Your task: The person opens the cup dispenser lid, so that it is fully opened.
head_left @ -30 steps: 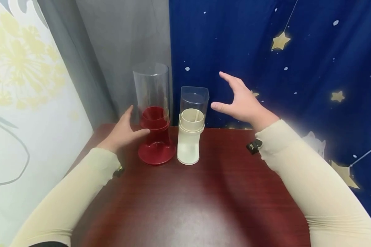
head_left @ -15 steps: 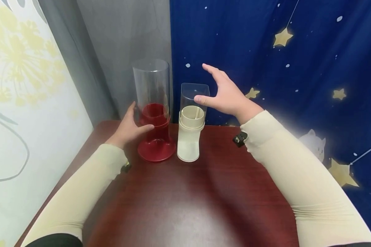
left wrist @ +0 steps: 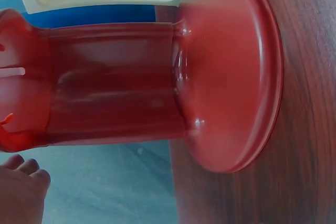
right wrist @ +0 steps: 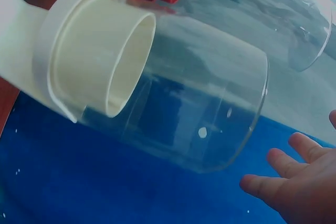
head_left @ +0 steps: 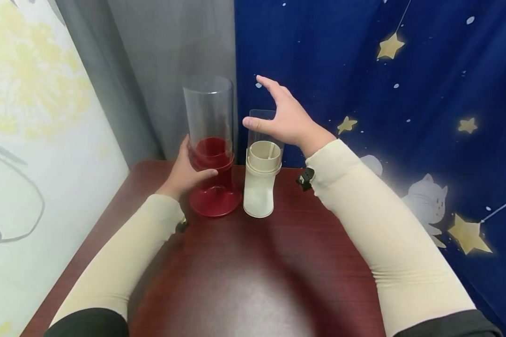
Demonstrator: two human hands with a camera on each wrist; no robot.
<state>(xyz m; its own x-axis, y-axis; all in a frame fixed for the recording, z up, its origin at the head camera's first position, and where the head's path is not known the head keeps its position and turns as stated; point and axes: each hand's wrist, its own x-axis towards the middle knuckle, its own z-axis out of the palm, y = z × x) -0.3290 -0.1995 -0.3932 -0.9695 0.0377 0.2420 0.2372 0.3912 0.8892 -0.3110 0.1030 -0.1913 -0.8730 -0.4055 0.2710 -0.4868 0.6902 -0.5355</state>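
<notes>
A tall clear tube [head_left: 208,107] stands on a red base [head_left: 216,199] with a round foot. Beside it on the right is a shorter clear container [head_left: 262,126] on a cream base [head_left: 259,192]. My left hand [head_left: 180,173] is at the red base's left side, thumb extended in front of it and fingers spread. In the left wrist view its fingers [left wrist: 31,171] show just beside the red upper part. My right hand [head_left: 288,117] hovers in front of the shorter container's top, hiding part of it, fingers spread. The right wrist view shows its fingers [right wrist: 278,166] apart from the clear rim.
Both pieces stand near the back of a dark red-brown wooden table [head_left: 236,262]. Behind it hang a grey curtain [head_left: 177,42] and a blue curtain [head_left: 320,42] with stars. A pale patterned surface [head_left: 38,131] borders the left side.
My right hand has moved left from beside the shorter container to in front of its top. My left hand has come slightly right and up, closer about the red base. Both pieces stay put.
</notes>
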